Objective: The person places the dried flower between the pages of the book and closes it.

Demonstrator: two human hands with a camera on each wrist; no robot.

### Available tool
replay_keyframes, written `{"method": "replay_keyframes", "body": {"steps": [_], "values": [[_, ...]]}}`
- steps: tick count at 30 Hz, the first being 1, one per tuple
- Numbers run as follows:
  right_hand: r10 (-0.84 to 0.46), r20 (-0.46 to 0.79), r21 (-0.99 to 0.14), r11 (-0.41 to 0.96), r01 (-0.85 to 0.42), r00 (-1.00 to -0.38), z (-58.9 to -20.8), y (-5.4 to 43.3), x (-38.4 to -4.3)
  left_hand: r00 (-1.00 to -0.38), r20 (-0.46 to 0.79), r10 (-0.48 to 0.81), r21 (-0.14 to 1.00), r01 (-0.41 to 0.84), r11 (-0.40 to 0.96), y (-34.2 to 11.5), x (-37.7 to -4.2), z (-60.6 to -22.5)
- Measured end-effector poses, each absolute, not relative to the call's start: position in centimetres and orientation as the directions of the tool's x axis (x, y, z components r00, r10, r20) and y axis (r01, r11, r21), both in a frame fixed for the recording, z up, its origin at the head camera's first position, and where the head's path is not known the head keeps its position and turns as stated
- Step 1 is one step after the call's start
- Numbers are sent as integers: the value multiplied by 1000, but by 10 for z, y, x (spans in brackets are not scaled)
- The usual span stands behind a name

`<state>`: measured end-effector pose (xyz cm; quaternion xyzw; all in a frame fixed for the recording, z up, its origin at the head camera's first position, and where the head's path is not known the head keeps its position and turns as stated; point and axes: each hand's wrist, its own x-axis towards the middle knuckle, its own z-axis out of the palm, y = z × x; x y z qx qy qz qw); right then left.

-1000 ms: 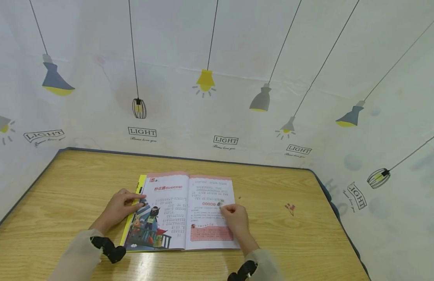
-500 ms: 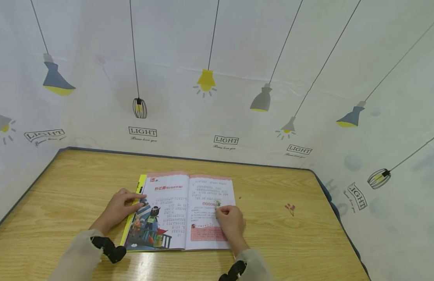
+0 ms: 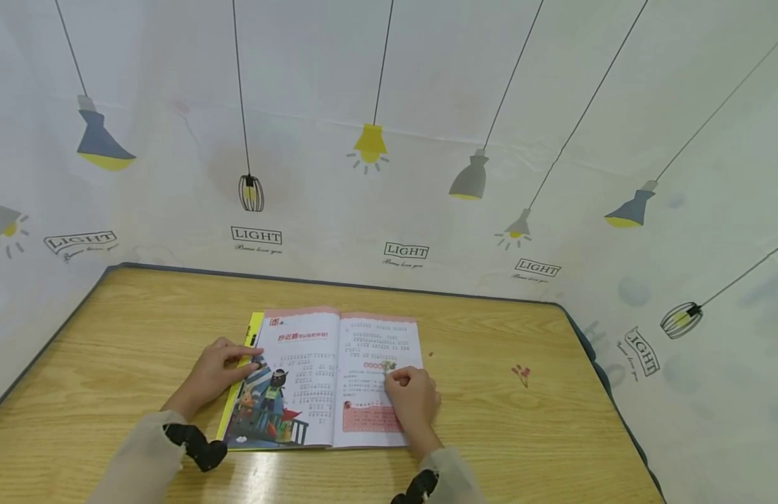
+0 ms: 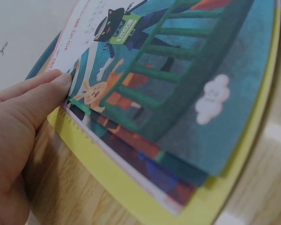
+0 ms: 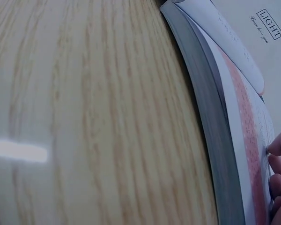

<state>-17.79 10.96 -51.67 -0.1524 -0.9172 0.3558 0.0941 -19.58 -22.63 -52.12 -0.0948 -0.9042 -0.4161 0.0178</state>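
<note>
Greenish sprig (image 3: 390,365) sits pinched in right hand (image 3: 415,400); relaxed left hand (image 3: 210,374) touches book (image 3: 324,388).

The left hand (image 3: 213,371) lay with a finger outstretched; the right hand (image 3: 414,400) pinched, its other fingers curled.
</note>
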Motion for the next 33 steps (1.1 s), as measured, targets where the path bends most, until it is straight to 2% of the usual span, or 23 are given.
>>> {"method": "replay_keyframes", "body": {"steps": [7,15,24,33], "values": [[342,18,-730,647,222,-940,-513,115,-179,-980,120,158,748,194,634,-227,-196,-524],[280,-31,-841,512,177,-960,-502,137,-182,-979,124,161,747,199,634,-227,-196,-525],[169,-58,-861,490,135,-984,-509,172,-188,-982,103,161,751,183,635,-227,-197,-523],[107,-59,-862,497,105,-992,-512,182,-189,-980,114,163,749,193,633,-227,-196,-522]]}}
